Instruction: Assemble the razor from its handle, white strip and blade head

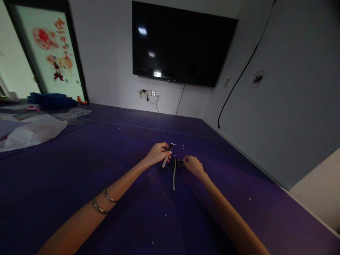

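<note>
My left hand [157, 154] has its fingers closed around a razor [165, 162] with a grey handle and a dark, T-shaped head pointing up and away from me. Just to the right, a second grey-handled piece [174, 177] with a dark top lies on the purple floor [127, 219]; it resembles another razor. Beside its top is a small black piece [181, 162], perhaps a holder or blade cartridge, too small to tell. My right hand [193, 165] pinches the right end of this black piece, fingertips together and low over the floor.
Crumpled clear plastic sheeting [37, 131] and a dark blue bundle [51, 100] lie at the left by a decorated door [50, 53]. A television [183, 42] hangs above wall sockets [153, 93]. A black cable [240, 76] dangles along the right wall. White specks dot the floor.
</note>
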Demonstrator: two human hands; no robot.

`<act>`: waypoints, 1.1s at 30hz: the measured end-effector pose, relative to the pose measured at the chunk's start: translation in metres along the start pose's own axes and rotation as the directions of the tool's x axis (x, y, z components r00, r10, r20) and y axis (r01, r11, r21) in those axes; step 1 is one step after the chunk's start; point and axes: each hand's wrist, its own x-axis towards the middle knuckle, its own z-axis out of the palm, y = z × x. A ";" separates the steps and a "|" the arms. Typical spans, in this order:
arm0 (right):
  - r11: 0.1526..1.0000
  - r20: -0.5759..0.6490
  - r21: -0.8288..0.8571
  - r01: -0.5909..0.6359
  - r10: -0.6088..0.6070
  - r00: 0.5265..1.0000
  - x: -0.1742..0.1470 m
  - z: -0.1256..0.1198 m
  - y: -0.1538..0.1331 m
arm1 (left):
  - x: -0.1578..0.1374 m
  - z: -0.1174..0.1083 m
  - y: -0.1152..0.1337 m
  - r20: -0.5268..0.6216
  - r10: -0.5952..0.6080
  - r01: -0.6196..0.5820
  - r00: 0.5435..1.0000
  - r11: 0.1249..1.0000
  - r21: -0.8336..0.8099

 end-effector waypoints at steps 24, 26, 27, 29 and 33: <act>0.927 -0.120 0.157 0.341 -0.324 0.938 0.026 0.032 0.027 | 0.002 0.005 -0.014 -0.030 -0.019 0.017 0.999 0.998 -0.053; 0.923 -0.149 0.172 0.343 -0.319 0.936 0.026 0.031 0.028 | 0.001 0.005 -0.015 -0.030 -0.019 0.017 0.999 0.999 -0.048; 0.920 -0.162 0.188 0.343 -0.316 0.935 0.026 0.030 0.028 | 0.001 0.005 -0.015 -0.030 -0.017 0.016 0.999 0.999 -0.045; 0.911 -0.170 0.250 0.328 -0.292 0.941 0.026 0.027 0.028 | 0.002 0.005 -0.016 -0.029 -0.012 0.011 0.999 0.999 -0.042; 0.861 -0.198 0.417 0.292 -0.227 0.954 0.027 0.021 0.024 | 0.003 0.004 -0.018 -0.018 -0.003 0.002 1.000 0.999 -0.048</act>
